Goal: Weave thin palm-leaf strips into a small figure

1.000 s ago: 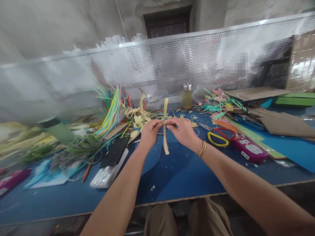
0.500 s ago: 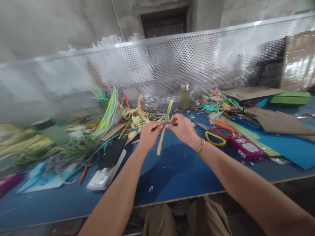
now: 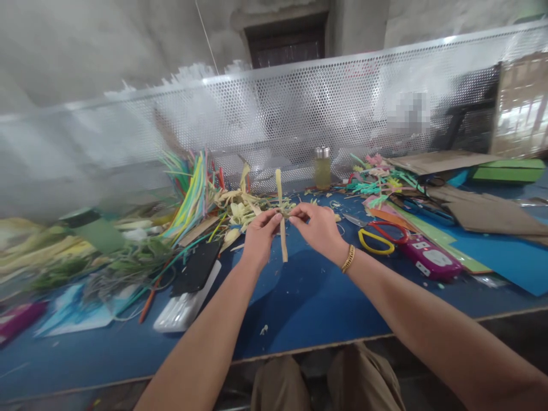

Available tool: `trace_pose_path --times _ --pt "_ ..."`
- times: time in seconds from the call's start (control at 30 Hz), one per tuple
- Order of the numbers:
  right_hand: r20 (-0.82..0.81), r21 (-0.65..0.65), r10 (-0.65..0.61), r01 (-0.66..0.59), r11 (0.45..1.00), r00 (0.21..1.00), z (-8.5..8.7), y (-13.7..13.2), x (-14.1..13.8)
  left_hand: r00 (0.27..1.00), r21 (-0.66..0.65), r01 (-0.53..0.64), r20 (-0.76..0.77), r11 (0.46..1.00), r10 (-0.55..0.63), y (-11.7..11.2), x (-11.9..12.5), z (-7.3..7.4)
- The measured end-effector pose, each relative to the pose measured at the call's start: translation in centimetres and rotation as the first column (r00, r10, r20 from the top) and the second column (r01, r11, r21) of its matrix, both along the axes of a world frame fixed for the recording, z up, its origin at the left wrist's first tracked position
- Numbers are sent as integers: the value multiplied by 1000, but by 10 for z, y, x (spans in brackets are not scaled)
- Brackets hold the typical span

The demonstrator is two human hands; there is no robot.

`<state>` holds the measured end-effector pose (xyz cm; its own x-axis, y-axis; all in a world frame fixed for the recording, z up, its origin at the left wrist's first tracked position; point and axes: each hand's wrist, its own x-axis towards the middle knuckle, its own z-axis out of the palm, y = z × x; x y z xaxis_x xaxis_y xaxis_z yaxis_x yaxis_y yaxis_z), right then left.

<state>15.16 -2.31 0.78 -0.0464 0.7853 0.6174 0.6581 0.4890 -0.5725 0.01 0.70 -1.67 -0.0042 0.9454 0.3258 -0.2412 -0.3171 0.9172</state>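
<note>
My left hand (image 3: pixel 259 236) and my right hand (image 3: pixel 315 226) are raised over the blue table (image 3: pixel 308 297), fingertips meeting. Between them they pinch the middle of a pale yellow leaf strip (image 3: pixel 281 220), which stands nearly upright, one end above the fingers and one hanging below. Both hands are closed on it. A gold bracelet (image 3: pixel 349 258) circles my right wrist. Just behind my hands lies a heap of pale dried leaf pieces (image 3: pixel 237 205).
Coloured strips (image 3: pixel 192 194) and green scraps pile at the left, with a black phone (image 3: pixel 197 266) on a white case. Yellow-and-red scissors (image 3: pixel 379 237), a pink device (image 3: pixel 430 258), a jar (image 3: pixel 322 166), cardboard and paper sheets lie right. A perforated metal screen (image 3: pixel 342 114) stands behind.
The leaf strip, tilted to the right half a second ago, has swung back to nearly upright between my fingers. My hands stay together in the same spot.
</note>
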Motion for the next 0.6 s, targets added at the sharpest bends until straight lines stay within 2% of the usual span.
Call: trace_pose_path --times 0.23,0.6 --pt "47 41 -68 66 997 997 4 -4 0 998 17 42 -46 999 -41 -6 0 1" --pt "102 99 -105 95 991 989 1 -3 -1 970 79 -48 -236 996 65 -11 0 9"
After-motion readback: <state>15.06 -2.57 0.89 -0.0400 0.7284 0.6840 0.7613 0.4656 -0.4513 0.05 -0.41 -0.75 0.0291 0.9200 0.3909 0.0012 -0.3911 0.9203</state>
